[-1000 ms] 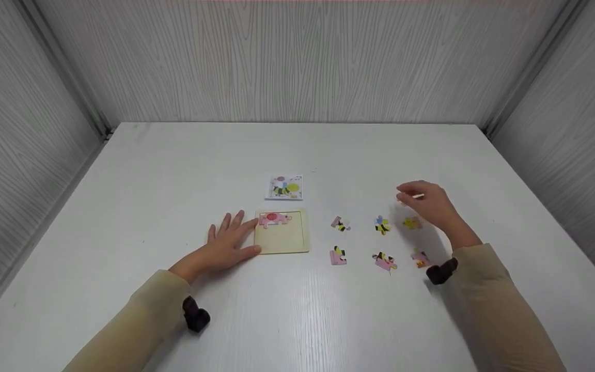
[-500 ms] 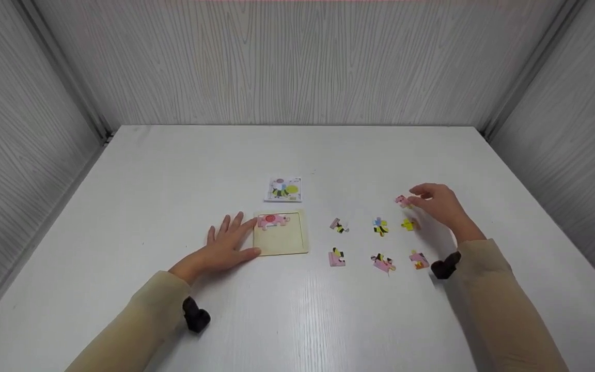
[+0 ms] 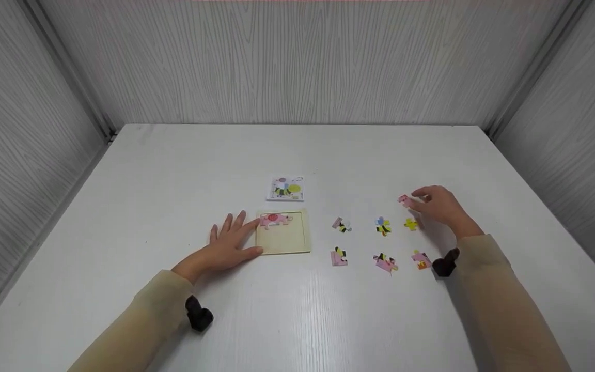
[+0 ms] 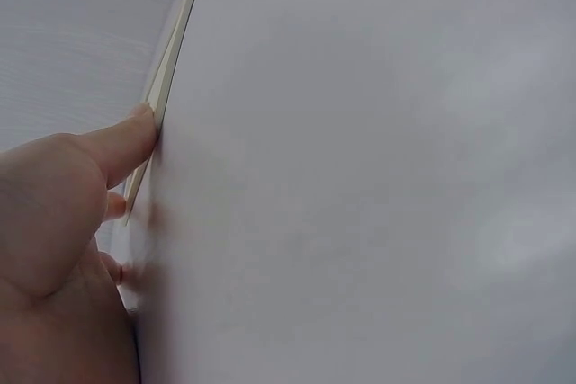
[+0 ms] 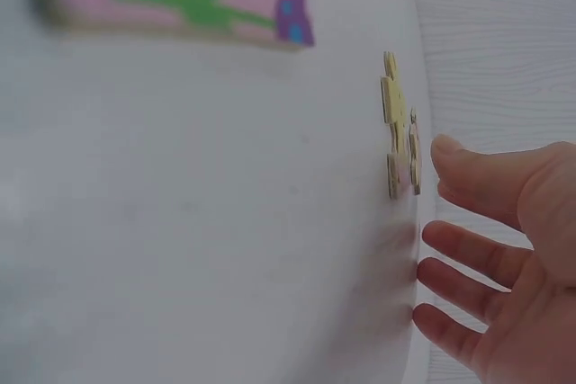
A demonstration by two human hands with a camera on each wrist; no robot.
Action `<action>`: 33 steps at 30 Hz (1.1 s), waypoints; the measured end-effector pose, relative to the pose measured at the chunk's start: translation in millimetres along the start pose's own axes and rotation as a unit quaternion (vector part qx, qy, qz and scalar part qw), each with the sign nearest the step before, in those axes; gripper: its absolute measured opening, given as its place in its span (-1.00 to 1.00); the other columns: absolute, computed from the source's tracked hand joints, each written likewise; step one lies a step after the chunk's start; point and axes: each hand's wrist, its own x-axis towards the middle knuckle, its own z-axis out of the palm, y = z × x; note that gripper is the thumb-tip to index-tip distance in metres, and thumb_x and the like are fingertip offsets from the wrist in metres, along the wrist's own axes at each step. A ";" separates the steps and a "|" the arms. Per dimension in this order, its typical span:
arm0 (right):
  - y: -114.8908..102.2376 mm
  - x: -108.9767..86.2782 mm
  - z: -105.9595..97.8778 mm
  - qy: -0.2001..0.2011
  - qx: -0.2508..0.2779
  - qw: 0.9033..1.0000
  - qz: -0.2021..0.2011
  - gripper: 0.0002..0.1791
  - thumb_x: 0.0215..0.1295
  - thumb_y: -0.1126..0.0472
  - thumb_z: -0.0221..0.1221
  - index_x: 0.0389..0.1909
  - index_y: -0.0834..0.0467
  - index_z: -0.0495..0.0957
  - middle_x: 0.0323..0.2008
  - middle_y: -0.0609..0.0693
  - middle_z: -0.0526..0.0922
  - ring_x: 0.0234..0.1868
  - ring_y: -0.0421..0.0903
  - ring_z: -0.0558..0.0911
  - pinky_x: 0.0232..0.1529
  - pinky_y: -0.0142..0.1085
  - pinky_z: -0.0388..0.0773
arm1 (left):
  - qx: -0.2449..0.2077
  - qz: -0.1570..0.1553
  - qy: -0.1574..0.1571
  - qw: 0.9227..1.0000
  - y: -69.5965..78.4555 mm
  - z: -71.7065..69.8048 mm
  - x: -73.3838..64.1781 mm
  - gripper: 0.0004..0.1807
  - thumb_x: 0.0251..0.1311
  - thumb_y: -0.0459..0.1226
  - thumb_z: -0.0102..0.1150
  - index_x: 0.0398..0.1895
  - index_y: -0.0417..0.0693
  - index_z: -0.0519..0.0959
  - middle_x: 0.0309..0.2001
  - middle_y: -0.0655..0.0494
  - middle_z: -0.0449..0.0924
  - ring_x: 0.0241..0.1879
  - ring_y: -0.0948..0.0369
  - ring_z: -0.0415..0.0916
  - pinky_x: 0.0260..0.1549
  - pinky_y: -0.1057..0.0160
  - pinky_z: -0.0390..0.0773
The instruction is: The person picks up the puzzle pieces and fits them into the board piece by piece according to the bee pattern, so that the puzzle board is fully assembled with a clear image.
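Observation:
My left hand (image 3: 228,245) lies spread on the table, its thumb and index finger touching the left edge of a shallow wooden puzzle tray (image 3: 283,243). A strip of pink puzzle pieces (image 3: 275,220) showing a pig fills the tray's upper left. At the right, my right hand (image 3: 438,205) hovers with loosely bent fingers beside a pink puzzle piece (image 3: 404,200) that lies on the table. In the right wrist view, the thumb (image 5: 459,157) looks a little apart from the pieces, and nothing shows between thumb and fingers.
A small picture card (image 3: 285,188) with a bee lies behind the tray. Several loose pieces form two rows to its right, including a yellow piece (image 3: 410,224), a blue and yellow piece (image 3: 382,226) and a pink corner piece (image 3: 421,260). Walls border the white table (image 3: 199,155).
One second ago my right hand held a piece with its pale edge showing. The pink piece now lies on the table, and the hand has shifted slightly right. My left hand stays put.

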 end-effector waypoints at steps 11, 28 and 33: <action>1.4 3.4 1.7 -0.009 -0.020 0.999 -0.023 -0.54 0.29 0.18 0.13 0.16 0.31 0.41 0.15 0.34 0.33 0.11 0.25 0.32 0.13 0.12 0.25 | -0.004 0.002 0.000 1.000 -3.5 1.3 0.8 -0.18 0.23 0.17 -0.04 0.47 0.10 -0.04 0.46 -0.12 -0.43 0.39 -0.10 -0.61 0.18 -0.21 -0.58; 2.8 2.8 4.1 0.008 0.005 0.999 -0.034 -0.72 0.26 0.20 0.15 -0.12 0.32 0.55 0.08 0.34 0.38 0.11 0.27 0.33 0.14 0.12 0.22 | -0.002 0.007 0.004 1.000 -1.7 1.5 -0.1 -0.19 0.26 0.14 -0.04 0.47 0.06 -0.03 0.46 -0.16 -0.40 0.39 -0.14 -0.59 0.17 -0.24 -0.57; 2.4 4.4 3.7 -0.004 -0.016 0.999 -0.032 -0.60 0.27 0.18 0.14 0.08 0.28 0.48 0.14 0.34 0.34 0.19 0.28 0.25 0.19 0.15 0.13 | 0.006 0.005 0.004 1.000 -0.2 1.0 -0.5 -0.19 0.25 0.13 -0.03 0.46 0.04 -0.03 0.46 -0.17 -0.39 0.38 -0.16 -0.58 0.17 -0.25 -0.56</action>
